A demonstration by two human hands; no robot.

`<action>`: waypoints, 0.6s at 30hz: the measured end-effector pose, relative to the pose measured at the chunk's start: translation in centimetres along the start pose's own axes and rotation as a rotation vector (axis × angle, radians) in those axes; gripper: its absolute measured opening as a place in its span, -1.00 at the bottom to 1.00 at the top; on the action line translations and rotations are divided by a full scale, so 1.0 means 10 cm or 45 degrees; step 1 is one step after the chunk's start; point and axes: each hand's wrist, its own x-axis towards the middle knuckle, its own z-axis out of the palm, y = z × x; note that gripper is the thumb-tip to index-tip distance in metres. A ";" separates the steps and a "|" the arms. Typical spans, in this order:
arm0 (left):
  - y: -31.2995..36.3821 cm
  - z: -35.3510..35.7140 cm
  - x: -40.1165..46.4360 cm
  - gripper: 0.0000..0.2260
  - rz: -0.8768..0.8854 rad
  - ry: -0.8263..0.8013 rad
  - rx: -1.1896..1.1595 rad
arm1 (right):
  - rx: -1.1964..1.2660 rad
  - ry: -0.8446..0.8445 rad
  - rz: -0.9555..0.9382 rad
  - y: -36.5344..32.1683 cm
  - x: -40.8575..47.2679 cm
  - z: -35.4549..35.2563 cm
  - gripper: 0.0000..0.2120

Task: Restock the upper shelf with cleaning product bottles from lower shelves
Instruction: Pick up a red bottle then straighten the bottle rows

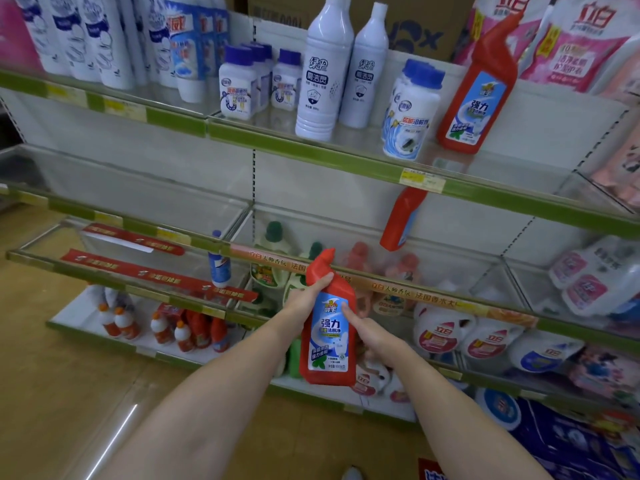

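You're holding a red toilet-cleaner bottle (327, 327) out in front of you with both hands, down at the level of the lower shelves. Your left hand (304, 301) is wrapping around its neck just under the bent red cap, fingers curling tight, so that grip is closed on the bottle. Your right hand (363, 323) is gripping the bottle's right edge, with a fingertip pressing on the blue label and the rest of the fingers going round behind. The bottle is standing roughly upright, label facing you.

Up on the upper shelf (311, 138) a matching red bottle (476, 95) is already sitting at the right end, just beside a white tub with a blue lid (410, 112). Two tall white bottles (323, 74) are standing left of that. Another red bottle (401, 220) is leaning on the shelf below, partly hidden by the shelf edge. Way down on the bottom shelf (104, 336) a cluster of small red-and-white bottles (166, 325) is sitting at the left.
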 end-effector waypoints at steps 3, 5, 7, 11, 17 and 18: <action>0.16 0.04 0.02 -0.33 0.116 0.054 0.039 | 0.000 0.072 -0.105 -0.21 -0.06 -0.05 -0.31; 0.31 0.11 -0.03 -0.47 0.208 0.066 0.049 | 0.017 0.121 -0.195 -0.36 -0.11 -0.10 -0.35; 0.49 0.16 -0.06 -0.57 0.288 0.070 0.022 | 0.016 0.156 -0.267 -0.52 -0.14 -0.16 -0.38; 0.88 0.23 -0.13 -0.30 0.424 0.073 0.008 | 0.131 0.220 -0.415 -0.80 -0.10 -0.32 -0.12; 1.52 0.42 -0.43 -0.44 0.734 0.173 0.083 | 0.286 0.339 -0.693 -1.34 -0.39 -0.45 -0.37; 1.63 0.46 -0.49 -0.44 0.797 0.188 0.113 | 0.326 0.367 -0.748 -1.41 -0.42 -0.48 -0.32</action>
